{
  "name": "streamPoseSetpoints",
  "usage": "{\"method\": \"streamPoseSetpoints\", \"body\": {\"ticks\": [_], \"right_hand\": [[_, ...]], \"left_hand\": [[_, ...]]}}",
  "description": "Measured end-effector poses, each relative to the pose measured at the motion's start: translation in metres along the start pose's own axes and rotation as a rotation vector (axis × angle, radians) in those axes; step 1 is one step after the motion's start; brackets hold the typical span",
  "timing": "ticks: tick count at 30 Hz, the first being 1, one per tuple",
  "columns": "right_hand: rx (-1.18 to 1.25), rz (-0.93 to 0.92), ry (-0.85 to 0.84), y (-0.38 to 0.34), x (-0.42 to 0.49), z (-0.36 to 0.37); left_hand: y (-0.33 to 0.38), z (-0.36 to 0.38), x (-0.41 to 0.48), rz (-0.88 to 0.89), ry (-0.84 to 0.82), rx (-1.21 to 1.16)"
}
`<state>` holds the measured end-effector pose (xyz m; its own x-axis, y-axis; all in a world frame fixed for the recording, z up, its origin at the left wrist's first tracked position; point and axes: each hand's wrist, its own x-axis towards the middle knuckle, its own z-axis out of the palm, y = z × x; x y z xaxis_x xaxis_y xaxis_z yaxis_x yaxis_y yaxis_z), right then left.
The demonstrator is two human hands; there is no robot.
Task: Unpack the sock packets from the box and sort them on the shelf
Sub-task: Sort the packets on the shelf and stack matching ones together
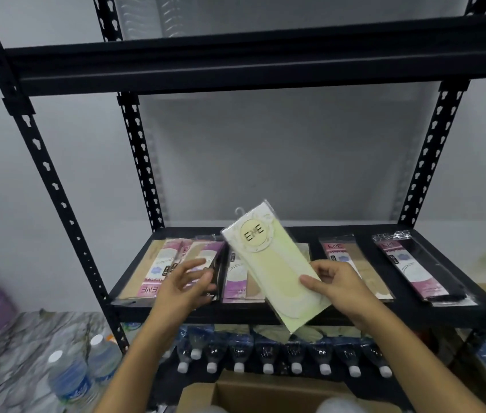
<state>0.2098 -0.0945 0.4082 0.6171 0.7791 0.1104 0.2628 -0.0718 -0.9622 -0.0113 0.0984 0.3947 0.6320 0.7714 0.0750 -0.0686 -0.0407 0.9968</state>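
- My right hand (340, 289) holds the pale yellow sock packet (271, 263) by its lower right edge, fingers narrow, thumb on top.
- The packet is tilted, hook end up and to the left, raised over the middle pile (237, 283). Its low corner hangs past the front edge of the shelf (414, 311).
- My left hand (188, 281) is spread over the dark-edged packet on the left pile (158, 263). It is blurred, so I cannot tell whether the fingers grip.
- A beige packet (352, 257) and a black packet (423, 269) lie to the right, with a bare strip of shelf between them.
- There is bare shelf behind all the packets, and the upper beam (265, 61) is well above.
- The box (265, 394) is open below my wrists.
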Motion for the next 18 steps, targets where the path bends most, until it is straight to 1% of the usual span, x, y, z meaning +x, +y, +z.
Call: {"method": "streamPoseSetpoints", "body": {"ticks": [4,8,12,15,18], "right_hand": [[0.179,0.059,0.091,0.014,-0.002,0.004],[0.317,0.091,0.109,0.023,-0.008,0.016],[0.351,0.103,0.117,0.029,-0.013,0.026],[0.364,0.107,0.139,0.033,-0.016,0.029],[0.331,0.121,0.222,0.037,-0.014,0.027]], "left_hand": [[-0.028,0.016,-0.011,-0.082,-0.016,-0.028],[-0.040,0.048,-0.015,-0.104,-0.081,-0.017],[-0.040,0.079,-0.013,-0.096,-0.132,-0.001],[-0.040,0.091,-0.011,-0.074,-0.103,-0.003],[-0.043,0.096,-0.009,-0.074,-0.062,-0.015]]}}
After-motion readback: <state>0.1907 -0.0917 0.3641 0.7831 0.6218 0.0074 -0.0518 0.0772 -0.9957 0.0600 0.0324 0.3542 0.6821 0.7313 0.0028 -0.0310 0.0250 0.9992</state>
